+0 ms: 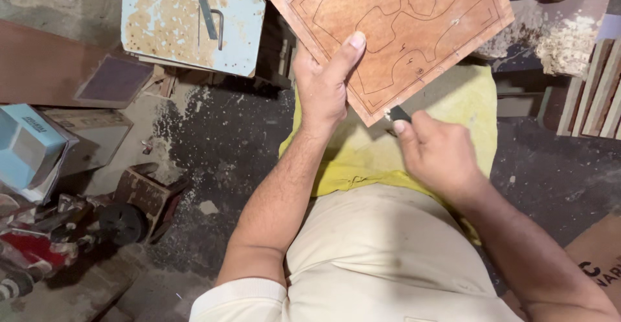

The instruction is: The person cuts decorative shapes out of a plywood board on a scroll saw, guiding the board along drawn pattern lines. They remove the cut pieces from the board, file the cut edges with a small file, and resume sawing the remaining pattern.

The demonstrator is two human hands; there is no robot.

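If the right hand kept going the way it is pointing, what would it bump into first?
The right hand points up and left, pinching a small dark tool. Straight on, it would most likely meet the lower corner of the brown board that the left hand holds; the tool's tip looks already there.

light: soft, even, from above | shadows: dark floor patch below the pale blue board [194, 21] | glare: none | focus: sharp centre, slight stretch and softness toward frame corners

Board [401, 31] top past frame edge
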